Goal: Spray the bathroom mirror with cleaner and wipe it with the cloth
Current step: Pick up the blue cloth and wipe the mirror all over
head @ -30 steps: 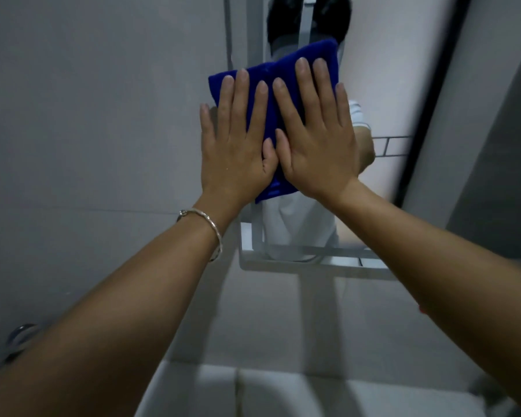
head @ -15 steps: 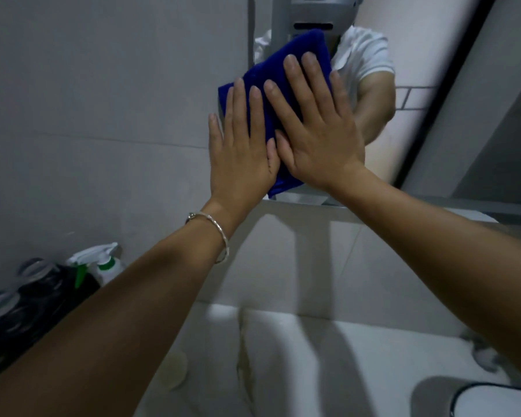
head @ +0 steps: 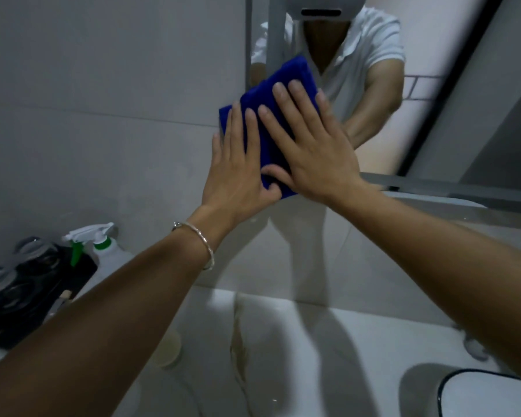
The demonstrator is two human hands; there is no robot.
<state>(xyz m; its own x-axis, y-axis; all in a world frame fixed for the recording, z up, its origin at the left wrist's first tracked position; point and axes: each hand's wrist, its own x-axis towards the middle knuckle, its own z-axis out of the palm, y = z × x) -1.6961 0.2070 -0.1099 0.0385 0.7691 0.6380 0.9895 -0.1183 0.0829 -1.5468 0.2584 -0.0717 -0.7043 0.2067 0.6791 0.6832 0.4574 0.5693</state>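
The only view comes from a wide-angle camera on the person's head, facing forward and a little down, close to the wall [head: 88, 100]. The left hand [head: 238, 176] and right hand [head: 316, 158] sit at mid-frame; the mirror [head: 415, 49] fills the upper right, the counter [head: 313, 341] the bottom, with lines bent toward the edges.

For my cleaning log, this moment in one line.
step: wipe | left hand: flat on cloth | right hand: flat on cloth | cloth: against mirror | spray bottle: set aside

Both hands [head: 280, 164] flat on blue cloth [head: 278, 94] vs mirror [head: 427, 55].
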